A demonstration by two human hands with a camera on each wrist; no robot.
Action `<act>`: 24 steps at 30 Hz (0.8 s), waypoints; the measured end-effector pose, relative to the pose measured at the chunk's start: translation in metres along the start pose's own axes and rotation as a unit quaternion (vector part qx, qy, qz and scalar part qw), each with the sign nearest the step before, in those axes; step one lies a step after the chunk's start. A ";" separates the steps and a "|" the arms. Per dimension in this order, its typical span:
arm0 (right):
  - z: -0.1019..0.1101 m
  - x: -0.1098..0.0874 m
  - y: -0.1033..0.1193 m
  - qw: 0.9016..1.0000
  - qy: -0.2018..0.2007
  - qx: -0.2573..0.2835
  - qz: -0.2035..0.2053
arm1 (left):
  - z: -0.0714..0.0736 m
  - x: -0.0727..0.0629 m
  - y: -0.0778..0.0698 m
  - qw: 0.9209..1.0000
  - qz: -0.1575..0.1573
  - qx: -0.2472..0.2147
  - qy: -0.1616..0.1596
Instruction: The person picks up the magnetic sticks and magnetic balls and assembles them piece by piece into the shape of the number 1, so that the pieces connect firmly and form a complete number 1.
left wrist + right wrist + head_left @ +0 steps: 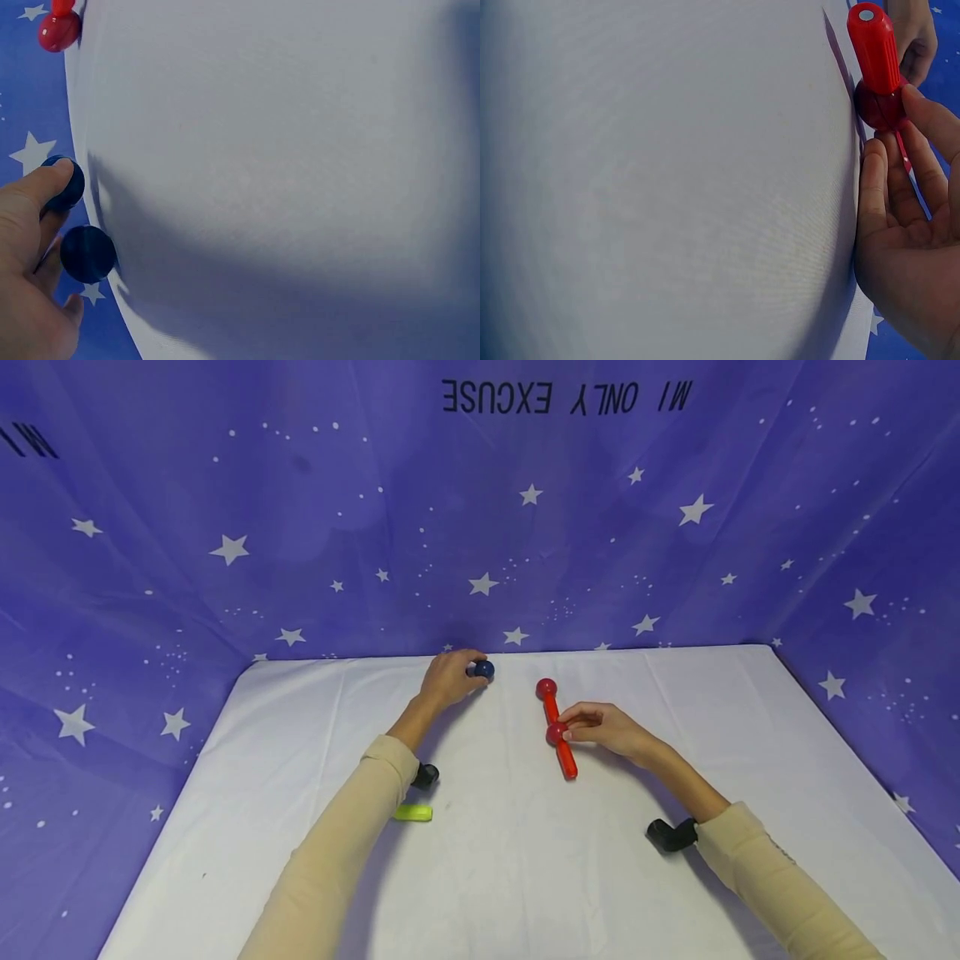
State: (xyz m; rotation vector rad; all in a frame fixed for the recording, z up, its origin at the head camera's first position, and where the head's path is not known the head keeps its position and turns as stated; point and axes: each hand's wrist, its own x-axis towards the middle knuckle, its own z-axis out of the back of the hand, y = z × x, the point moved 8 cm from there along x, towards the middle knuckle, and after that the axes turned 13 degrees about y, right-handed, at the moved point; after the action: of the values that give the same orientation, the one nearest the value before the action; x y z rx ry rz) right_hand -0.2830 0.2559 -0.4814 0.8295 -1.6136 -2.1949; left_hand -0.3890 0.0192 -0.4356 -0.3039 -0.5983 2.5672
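Observation:
In the head view my left hand (447,679) is at the back edge of the white table, with its thumb and fingers around a dark blue ball (484,670). The left wrist view shows the thumb pressed on one blue ball (69,182), and a second blue ball (88,254) beside the fingers. My right hand (611,728) pinches the middle red ball (556,733) of a red toy piece. One red rod (567,761) extends from it toward the front, another red rod (551,707) toward the back, ending in a second red ball (546,688).
A yellow-green stick (414,812) lies partly hidden behind the left sleeve. One black object (427,776) shows by the left cuff, and another black object (670,835) by the right cuff. Purple star-printed cloth (480,527) hangs behind and beside the white table (495,877).

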 end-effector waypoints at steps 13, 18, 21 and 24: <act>-0.001 -0.001 -0.001 1.000 -0.010 -0.015 -0.011 | 0.001 -0.028 -0.028 0.995 -0.069 -0.065 -0.030; 0.000 -0.001 -0.001 1.000 -0.011 -0.024 -0.013 | -0.003 -0.043 -0.044 0.990 -0.117 -0.070 -0.044; 0.000 0.000 -0.002 0.999 -0.011 -0.026 -0.014 | -0.006 -0.054 -0.055 0.985 -0.142 -0.080 -0.050; 0.000 0.000 -0.002 0.999 -0.013 -0.027 -0.015 | -0.010 -0.064 -0.065 0.981 -0.160 -0.093 -0.050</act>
State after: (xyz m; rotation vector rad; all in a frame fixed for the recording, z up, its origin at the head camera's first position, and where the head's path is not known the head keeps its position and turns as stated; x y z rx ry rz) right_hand -0.2827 0.2566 -0.4837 0.8177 -1.5570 -2.2674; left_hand -0.3044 0.0420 -0.4077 -0.1280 -0.8523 2.2306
